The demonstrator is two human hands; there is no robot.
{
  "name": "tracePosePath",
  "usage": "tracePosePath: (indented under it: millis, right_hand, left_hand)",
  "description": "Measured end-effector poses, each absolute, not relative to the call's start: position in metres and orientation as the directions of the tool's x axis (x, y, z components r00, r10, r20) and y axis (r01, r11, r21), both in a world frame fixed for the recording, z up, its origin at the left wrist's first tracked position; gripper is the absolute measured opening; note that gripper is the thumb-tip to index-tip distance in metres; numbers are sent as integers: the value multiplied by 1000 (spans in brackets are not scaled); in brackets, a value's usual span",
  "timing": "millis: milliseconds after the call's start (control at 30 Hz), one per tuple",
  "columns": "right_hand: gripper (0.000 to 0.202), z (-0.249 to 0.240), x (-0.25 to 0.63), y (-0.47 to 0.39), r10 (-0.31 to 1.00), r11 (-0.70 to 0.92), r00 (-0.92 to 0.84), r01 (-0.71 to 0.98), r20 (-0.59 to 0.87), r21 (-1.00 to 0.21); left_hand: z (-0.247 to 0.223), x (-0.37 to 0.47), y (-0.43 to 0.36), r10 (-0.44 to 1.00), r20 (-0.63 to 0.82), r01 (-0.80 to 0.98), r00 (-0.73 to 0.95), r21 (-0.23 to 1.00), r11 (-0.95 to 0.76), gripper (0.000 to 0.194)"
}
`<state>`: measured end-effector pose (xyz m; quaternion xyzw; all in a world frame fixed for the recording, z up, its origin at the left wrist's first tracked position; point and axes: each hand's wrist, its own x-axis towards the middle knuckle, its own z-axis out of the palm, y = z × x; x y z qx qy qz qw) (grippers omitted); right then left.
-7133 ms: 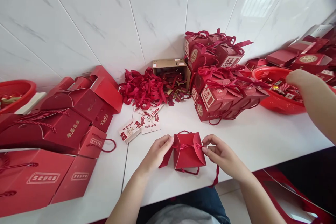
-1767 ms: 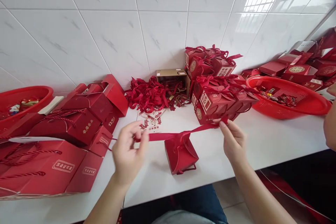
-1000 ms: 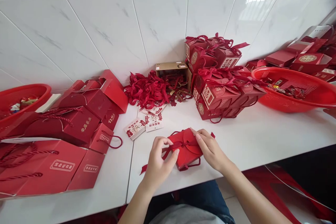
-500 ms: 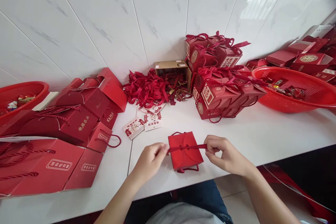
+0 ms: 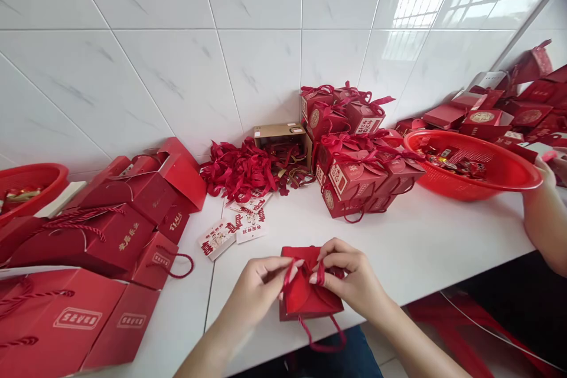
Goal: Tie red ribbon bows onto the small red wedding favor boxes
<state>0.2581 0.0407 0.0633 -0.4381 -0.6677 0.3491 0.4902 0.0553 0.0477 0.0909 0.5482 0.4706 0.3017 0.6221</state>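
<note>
A small red gift box point(image 5: 305, 301) sits at the table's front edge, its twisted cord handle point(image 5: 325, 347) hanging over the side. Across its lid runs a dark red ribbon point(image 5: 305, 269), gathered at the middle. My left hand point(image 5: 266, 283) pinches one part of the ribbon between thumb and fingers. On the other side, my right hand point(image 5: 348, 274) is closed on another part of it, with a loop showing near the fingertips. Both hands rest close over the lid, and the exact shape of the knot is partly hidden by fingers.
Large red bags point(image 5: 80, 313) crowd the left. Behind lie loose ribbons point(image 5: 237, 168), printed cards point(image 5: 218, 237) and a cardboard box point(image 5: 277, 130). Bow-tied boxes point(image 5: 358, 177) are stacked right of centre, beside a red basket point(image 5: 478, 189) of sweets. A co-worker's hand point(image 5: 544, 174) is at far right.
The ribbon was stretched straight across the lid; both hands have come together over its middle and gathered it. The view has tilted up, and a co-worker's arm has appeared at right.
</note>
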Motion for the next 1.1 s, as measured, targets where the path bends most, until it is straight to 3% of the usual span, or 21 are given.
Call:
tracePosePath:
  millis: [133,233,500,733,867,967,1033,1100]
  right_hand:
    - [31,61,256,43,938,339,-166,270,304,-901]
    - [29,59,256,43,934,355,-149,271,325,-895]
    - [25,55,255,41,908,418,-150,256,391,-872]
    - [18,51,254,40,892,451,-95,278,442,-848]
    - [14,49,253,36,884,465,-86,244,459,-851]
    - [16,47,252,33,889,459,-130,222,440,-860]
    - [16,47,250,33,893,447,-160,216,420,-868]
    - [15,49,248,34,898,427,-203,202,389,-881]
  left_hand:
    - [84,67,35,945,-82,379,317,924,-47,28]
    - [79,69,32,947,-38,396,318,913,-96,29]
    - [76,71,34,943,-261,169,206,959,228,40]
    - [77,58,28,836,-364,-19,411,913,407,43]
    - [73,54,25,808,-411,-54,422,878,475,53]
    - [69,57,18,893,-344,76,290,939,336,51]
    - [66,61,12,973,-137,262,187,961,85,40]
    - [63,65,6,980,126,466,155,866,-185,35]
